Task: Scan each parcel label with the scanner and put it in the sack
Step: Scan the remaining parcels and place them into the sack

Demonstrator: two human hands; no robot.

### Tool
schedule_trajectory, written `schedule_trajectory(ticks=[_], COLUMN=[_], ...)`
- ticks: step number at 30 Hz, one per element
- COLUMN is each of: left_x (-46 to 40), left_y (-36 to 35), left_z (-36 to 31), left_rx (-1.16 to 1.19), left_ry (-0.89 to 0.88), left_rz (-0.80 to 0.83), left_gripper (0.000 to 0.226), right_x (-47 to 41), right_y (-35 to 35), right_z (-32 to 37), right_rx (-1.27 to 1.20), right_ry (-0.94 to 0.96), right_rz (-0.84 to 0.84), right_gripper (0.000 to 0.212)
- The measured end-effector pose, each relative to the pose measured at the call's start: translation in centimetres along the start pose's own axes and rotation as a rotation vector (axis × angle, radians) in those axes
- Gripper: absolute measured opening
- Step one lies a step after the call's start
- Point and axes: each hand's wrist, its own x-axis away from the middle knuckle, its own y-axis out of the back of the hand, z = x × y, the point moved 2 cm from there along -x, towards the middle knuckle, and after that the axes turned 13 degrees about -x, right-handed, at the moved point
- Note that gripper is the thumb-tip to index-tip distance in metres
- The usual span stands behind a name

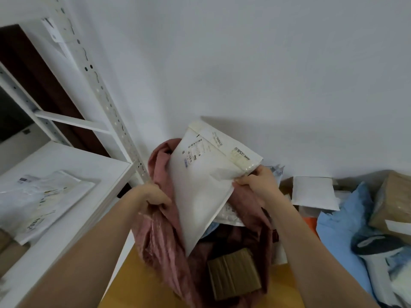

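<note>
Our right hand (255, 182) pinches the white padded mailer (200, 185) by its right edge, just below the taped flap, and its lower corner already dips into the mouth of the pink cloth sack (164, 247). Our left hand (153, 196) grips the sack's rim and holds it open. A brown cardboard box (233, 274) and other parcels lie inside. The mailer looks light and flat, fairly stiff yet bendable, with a smooth skin that could slip, so we judge an edge pinch near the flap adequate. No scanner shows. More parcels (315, 193) lie heaped to the right, and plastic mailers (44, 196) rest on the white shelf (93, 156).
</note>
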Motion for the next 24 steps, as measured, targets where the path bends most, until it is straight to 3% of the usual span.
schedule_trajectory(ticks=[2,7,9,11,12,16,20,24], left_x=[0.4,2.5,3.5,4.0,4.2,5.4,6.7,6.8], left_y=[0.1,1.3,1.4,1.5,1.5,1.4,2.1,1.9], left_z=[0.2,-1.3,-1.5,-1.3,-1.3,-1.1,-0.3,0.8], left_rx=[0.201,0.570,0.682,0.731,0.709,0.330,0.050,-0.063], left_ry=[-0.029,-0.141,-0.191,-0.214,-0.206,-0.165,-0.237,-0.290], left_rz=[0.096,0.141,0.173,0.199,0.224,0.179,0.293,0.385], left_gripper=[0.010,0.008,0.009,0.031,0.038,0.020,0.044,0.049], right_x=[0.5,1.9,1.9,1.7,1.5,0.8,0.5,0.2], right_y=[-0.6,-1.5,-1.2,-0.9,-1.0,-2.2,-2.5,-3.1], right_z=[-0.1,-1.1,-1.2,-1.2,-1.3,-3.0,-3.6,-3.1], right_rx=[0.039,-0.016,-0.032,-0.132,-0.231,-0.583,-0.689,-0.728], right_ry=[0.069,0.032,0.063,0.110,0.116,0.068,0.119,0.163], right_rz=[0.012,0.089,0.036,-0.064,-0.094,-0.203,-0.269,-0.288], right_gripper=[0.036,0.033,0.034,0.034,0.035,0.039,0.040,0.040])
